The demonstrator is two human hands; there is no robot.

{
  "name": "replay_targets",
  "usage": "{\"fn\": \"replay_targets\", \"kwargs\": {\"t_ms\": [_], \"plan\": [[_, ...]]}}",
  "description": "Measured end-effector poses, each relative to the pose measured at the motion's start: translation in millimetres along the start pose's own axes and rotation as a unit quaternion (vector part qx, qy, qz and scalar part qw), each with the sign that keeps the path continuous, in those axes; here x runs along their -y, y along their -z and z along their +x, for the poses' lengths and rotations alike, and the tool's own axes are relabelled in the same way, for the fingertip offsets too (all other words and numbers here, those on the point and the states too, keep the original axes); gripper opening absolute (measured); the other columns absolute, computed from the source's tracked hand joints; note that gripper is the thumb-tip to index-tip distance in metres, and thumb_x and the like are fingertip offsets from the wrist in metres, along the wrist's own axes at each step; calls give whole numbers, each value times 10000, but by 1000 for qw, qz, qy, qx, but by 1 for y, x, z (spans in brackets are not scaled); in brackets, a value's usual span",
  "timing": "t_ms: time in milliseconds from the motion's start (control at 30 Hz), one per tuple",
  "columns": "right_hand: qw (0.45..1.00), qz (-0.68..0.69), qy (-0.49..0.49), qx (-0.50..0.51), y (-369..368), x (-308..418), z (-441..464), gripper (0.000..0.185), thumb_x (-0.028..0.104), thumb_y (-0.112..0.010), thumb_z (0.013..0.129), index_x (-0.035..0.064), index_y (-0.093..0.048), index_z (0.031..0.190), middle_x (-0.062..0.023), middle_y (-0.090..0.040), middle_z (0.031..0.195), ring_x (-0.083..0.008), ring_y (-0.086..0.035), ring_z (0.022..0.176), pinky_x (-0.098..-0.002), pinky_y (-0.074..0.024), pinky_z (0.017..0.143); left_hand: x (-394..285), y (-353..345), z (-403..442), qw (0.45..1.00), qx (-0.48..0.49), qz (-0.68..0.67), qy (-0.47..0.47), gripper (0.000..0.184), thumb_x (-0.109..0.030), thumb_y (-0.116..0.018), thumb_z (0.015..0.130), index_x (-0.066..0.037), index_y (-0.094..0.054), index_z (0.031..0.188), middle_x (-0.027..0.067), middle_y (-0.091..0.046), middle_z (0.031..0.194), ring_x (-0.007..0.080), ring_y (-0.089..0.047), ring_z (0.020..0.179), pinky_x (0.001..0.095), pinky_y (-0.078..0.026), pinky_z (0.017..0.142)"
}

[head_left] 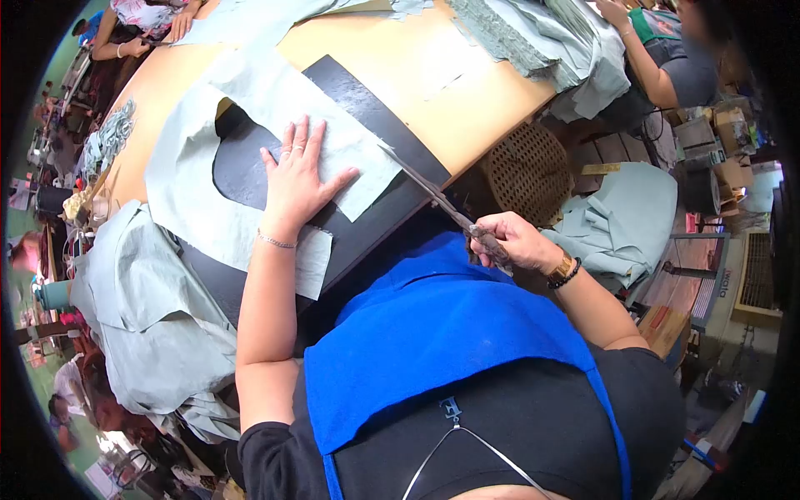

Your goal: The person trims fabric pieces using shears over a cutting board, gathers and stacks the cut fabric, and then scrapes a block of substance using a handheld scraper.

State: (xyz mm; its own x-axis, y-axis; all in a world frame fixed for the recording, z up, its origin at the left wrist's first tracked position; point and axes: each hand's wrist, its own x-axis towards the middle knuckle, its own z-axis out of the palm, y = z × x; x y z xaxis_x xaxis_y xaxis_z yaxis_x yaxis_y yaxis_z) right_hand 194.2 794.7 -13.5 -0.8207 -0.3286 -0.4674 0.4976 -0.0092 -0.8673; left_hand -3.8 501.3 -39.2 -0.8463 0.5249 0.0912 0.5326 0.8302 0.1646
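A pale grey-green, C-shaped piece of fabric [250,79] lies over a black board [354,87] on the table. My left hand [302,179] rests flat on the fabric with fingers spread, beside the curved opening where the black board shows through. At the table's near edge, my right hand [504,240] is closed around the wrapped handles of long, dark scissors [437,198]. Their blades point up and left, and the tip meets the right edge of the fabric. Whether the blades are apart is hard to make out.
More fabric [150,308] hangs over the table's left side. A thick fabric stack [542,42] lies at the far right, near another person's arm [646,62]. A woven basket [527,169] and a fabric pile [621,221] stand to the right. Another person's hand [133,47] works at far left.
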Motion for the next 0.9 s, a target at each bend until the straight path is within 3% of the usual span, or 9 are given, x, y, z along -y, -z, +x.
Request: {"fn": "replay_targets", "kwargs": {"t_ms": [233, 533, 667, 900], "plan": [[1000, -17, -26, 0, 8, 2, -9, 190, 220, -652, 903, 31, -644, 882, -15, -636, 736, -55, -582, 619, -189, -443, 542, -2, 2, -1, 999, 6, 26, 35, 1070, -765, -559, 719, -62, -281, 1476, 174, -223, 1549, 311, -177, 1445, 697, -131, 1051], [1000, -8, -25, -13, 2, 13, 5, 213, 244, -633, 912, 47, -628, 831, 1, -615, 725, -57, -578, 626, -192, -435, 550, -7, 4, -2, 1000, 14, 8, 26, 1102, -782, -555, 695, -37, -295, 1465, 177, -227, 1544, 319, -178, 1442, 703, -111, 1057], [999, 0, -38, -9, 5, 14, -3, 146, 172, -657, 887, 35, -621, 852, -11, -617, 739, -67, -590, 633, -211, -478, 581, -6, 7, -3, 999, 13, -9, 37, 1118, -780, -575, 677, -34, -296, 1462, 187, -234, 1538, 330, -188, 1437, 704, -112, 1058], [999, -17, -29, -11, -1, 19, 22, 187, 223, -629, 907, 41, -623, 867, -17, -623, 718, -65, -589, 622, -184, -437, 536, -11, 7, -6, 1000, 14, -5, 23, 1134, -780, -592, 658, -30, -301, 1456, 201, -247, 1529, 346, -207, 1428, 707, -118, 1056]]}}
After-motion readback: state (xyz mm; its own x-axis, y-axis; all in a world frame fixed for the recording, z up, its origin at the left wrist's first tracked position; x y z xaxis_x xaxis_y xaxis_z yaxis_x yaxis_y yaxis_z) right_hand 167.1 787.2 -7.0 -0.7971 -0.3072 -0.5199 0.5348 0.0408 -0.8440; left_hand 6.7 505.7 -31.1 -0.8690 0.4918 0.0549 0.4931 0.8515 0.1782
